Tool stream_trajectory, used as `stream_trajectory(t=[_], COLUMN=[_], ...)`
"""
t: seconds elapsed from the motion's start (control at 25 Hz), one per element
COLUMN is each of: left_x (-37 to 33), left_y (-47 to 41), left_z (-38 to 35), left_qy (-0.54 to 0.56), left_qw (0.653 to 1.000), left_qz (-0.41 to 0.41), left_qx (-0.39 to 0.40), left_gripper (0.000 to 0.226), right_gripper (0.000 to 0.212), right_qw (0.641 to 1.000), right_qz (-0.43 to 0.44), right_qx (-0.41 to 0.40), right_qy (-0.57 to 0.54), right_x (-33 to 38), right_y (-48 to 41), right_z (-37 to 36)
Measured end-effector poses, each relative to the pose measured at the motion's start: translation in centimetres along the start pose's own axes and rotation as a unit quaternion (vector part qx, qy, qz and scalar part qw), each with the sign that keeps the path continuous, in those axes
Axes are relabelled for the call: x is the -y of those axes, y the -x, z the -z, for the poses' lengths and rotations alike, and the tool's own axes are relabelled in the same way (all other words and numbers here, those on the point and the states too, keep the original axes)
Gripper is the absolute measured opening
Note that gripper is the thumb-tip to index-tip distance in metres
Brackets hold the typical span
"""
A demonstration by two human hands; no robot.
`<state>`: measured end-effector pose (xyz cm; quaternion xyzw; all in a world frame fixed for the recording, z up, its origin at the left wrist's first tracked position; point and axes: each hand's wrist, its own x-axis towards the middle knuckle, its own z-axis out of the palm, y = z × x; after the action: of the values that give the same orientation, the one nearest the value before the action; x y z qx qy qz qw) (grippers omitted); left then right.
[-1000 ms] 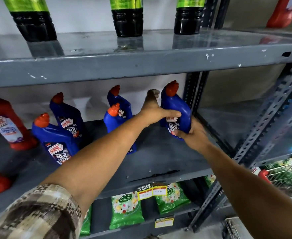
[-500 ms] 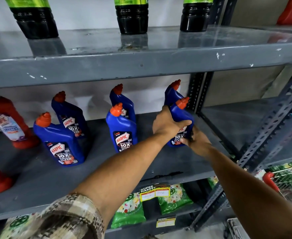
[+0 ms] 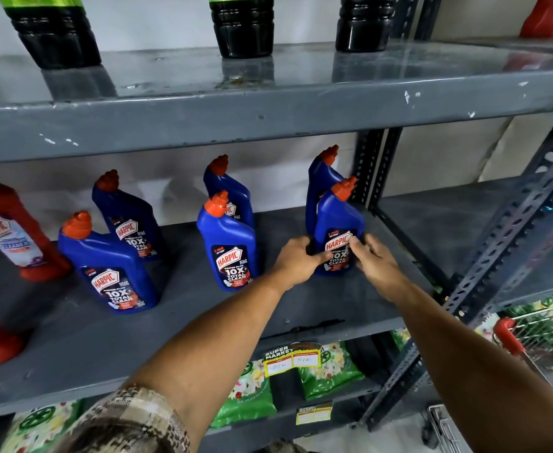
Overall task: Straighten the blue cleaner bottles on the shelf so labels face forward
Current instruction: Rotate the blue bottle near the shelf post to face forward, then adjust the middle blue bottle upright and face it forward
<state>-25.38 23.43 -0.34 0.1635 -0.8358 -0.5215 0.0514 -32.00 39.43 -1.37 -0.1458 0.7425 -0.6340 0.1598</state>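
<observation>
Several blue cleaner bottles with orange caps stand in pairs on the grey middle shelf [image 3: 203, 322]. The front right bottle [image 3: 337, 217] stands upright with its label facing me, just in front of the rear right bottle [image 3: 320, 178]. My left hand [image 3: 296, 261] wraps its lower left side, thumb on the label. My right hand [image 3: 374, 261] holds its lower right side. The middle pair [image 3: 229, 243] and the left pair [image 3: 105, 256] also show their labels.
Red cleaner bottles [image 3: 10, 230] stand at the far left of the same shelf. Black bottles [image 3: 242, 24] line the shelf above. Green packs [image 3: 245, 397] lie on the shelf below. A perforated upright [image 3: 373, 165] rises beside the right pair, and a wire cart [image 3: 546, 331] is at the right.
The bottle in my hands came forward from the back right and now stands in front of the rear bottle. Both hands slid down from its neck and body to its base.
</observation>
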Motion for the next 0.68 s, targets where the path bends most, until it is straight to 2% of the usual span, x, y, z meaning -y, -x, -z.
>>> stream_trajectory(t=[0.16, 0.32, 0.44, 0.6, 0.68], left_x=[0.5, 0.5, 0.0, 0.0, 0.1], left_y=[0.9, 2.7, 3.9, 4.6, 5.2], left_z=[-0.6, -1.7, -2.4, -3.1, -3.3], left_qy=[-0.019, -0.027, -0.033, -0.044, -0.058], left_qw=[1.000, 1.000, 0.999, 0.999, 0.998], left_qz=[-0.008, -0.008, -0.010, -0.006, 0.001], left_qx=[0.006, 0.003, -0.012, -0.019, -0.036], left_gripper=[0.032, 0.030, 0.030, 0.036, 0.044], right_gripper=[0.036, 0.030, 0.047, 0.041, 0.039], right_qw=[1.000, 0.999, 0.997, 0.990, 0.986], right_qz=[0.004, 0.017, 0.025, 0.015, 0.032], right_qx=[-0.022, -0.031, -0.014, -0.015, -0.056], right_qy=[0.020, 0.039, 0.070, 0.138, 0.154], right_x=[-1.1, -1.2, -1.0, 0.4, 0.4], right_y=[1.2, 3.3, 4.1, 5.6, 6.6], right_z=[0.3, 0.8, 1.4, 1.1, 0.6])
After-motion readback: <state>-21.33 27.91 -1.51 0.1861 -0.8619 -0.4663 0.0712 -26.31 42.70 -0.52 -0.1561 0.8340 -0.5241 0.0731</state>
